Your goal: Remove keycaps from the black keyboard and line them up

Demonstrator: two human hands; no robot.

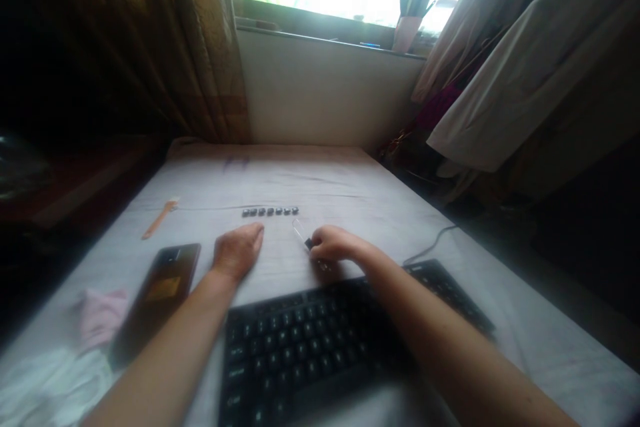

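Observation:
A black keyboard (320, 340) lies at the near edge of a white-covered table (350, 193). Beyond it a short row of several dark keycaps (270, 211) sits on the cloth. My right hand (335, 245) is closed in a pinch on a thin clear tool (300, 230) with a small dark piece at its tip, just right of the row. Flat on the cloth, my left hand (237, 250) rests with its fingers together, just below the row's left end, holding nothing.
A dark phone (167, 280) lies left of my left forearm. An orange brush (160, 217) lies farther left. Pink and white cloths (100, 317) sit at the near left corner. The keyboard's cable (430, 247) runs off to the right. Curtains flank the window behind.

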